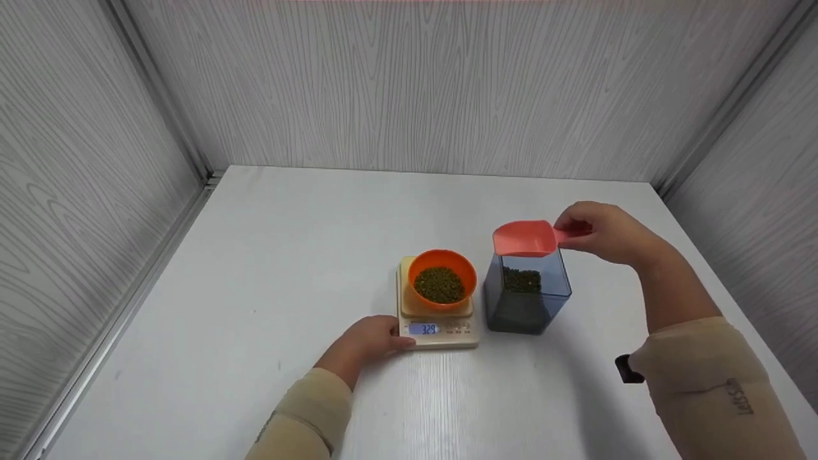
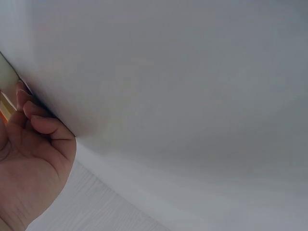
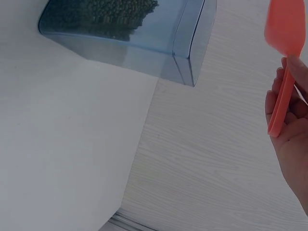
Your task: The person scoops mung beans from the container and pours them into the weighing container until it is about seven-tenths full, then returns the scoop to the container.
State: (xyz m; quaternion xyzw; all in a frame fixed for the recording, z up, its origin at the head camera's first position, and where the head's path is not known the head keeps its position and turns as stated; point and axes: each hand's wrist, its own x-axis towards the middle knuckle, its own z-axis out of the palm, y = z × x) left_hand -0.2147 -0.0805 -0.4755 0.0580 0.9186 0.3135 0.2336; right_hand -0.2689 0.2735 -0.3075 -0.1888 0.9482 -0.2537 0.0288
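Right hand (image 1: 602, 234): grasping coral-pink plastic scoop (image 1: 523, 239) by handle, raised near transparent blue-tinted box (image 1: 557, 278) holding dark-green granules (image 1: 521, 280) | left hand (image 1: 372, 337): gripping near-left corner of cream rectangular digital scale (image 1: 447, 344) | round orange bowl (image 1: 442, 258) of greenish grains (image 1: 439, 285): on scale, beside box, white counter (image 1: 287, 249)

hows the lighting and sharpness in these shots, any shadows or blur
Head view: bright, a soft shadow on the white table beside the right sleeve, a reddish streak along the top edge, scale display legible; left wrist view: dimmer, mostly smooth grey with little detail, the left hand at frame left; right wrist view: also greyish, though the red scoop looks fairly crisp.
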